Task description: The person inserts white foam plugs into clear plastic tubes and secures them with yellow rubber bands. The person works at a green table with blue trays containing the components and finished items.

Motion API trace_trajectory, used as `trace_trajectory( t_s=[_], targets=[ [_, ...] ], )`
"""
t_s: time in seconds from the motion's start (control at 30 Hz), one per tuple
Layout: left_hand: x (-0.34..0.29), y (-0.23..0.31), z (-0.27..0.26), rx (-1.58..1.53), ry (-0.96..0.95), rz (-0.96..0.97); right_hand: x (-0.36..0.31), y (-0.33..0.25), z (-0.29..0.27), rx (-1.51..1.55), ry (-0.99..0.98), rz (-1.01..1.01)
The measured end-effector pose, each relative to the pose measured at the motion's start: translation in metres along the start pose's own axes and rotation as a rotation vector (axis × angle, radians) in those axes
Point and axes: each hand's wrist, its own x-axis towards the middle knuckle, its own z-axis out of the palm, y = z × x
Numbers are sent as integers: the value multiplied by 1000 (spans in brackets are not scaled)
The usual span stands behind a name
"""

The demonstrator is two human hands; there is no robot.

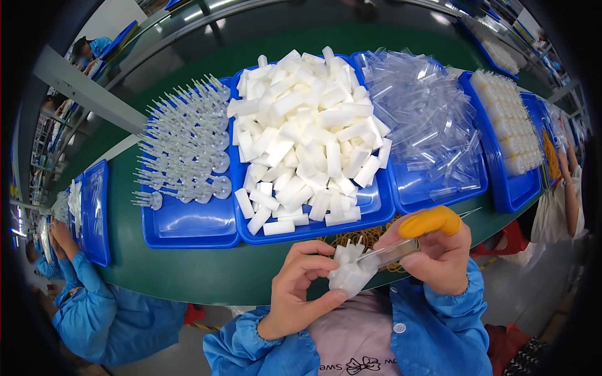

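Note:
My left hand (295, 294) is closed around a translucent white plastic part (350, 276) with several prongs pointing up, in front of the table's near edge. Between the thumb and fingers of my right hand (442, 260) is a clear plastic tube (394, 252). The tube slants down to the left, and its lower end meets the white part; whether it sits inside cannot be seen. An orange finger cot (431, 222) covers one finger of my right hand. Just behind both hands lies a heap of tan rubber bands (357, 237).
Blue trays line the green table (188, 276). They hold pronged translucent pieces (188, 144), white blocks (307, 138) and clear tubes (426, 119). At right, stacked trays (517, 194) carry packed rows of pale pieces (506, 122). Co-workers in blue (119, 319) sit to the left; another person's arm (569, 194) shows at right.

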Motion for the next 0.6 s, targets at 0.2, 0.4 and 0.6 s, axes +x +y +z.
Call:
trace_trajectory(
  t_s=[0.2, 0.4, 0.6],
  targets=[
    [0, 0, -2, -23, -8, -13, 1, -7, -2, -2, 63, 67],
    [2, 2, 1, 5, -32, -28, 6, -4, -8, -119, -99, 61],
    [2, 4, 0, 16, -45, -24, 5, -7, -5, -52, 66, 25]
  ],
)
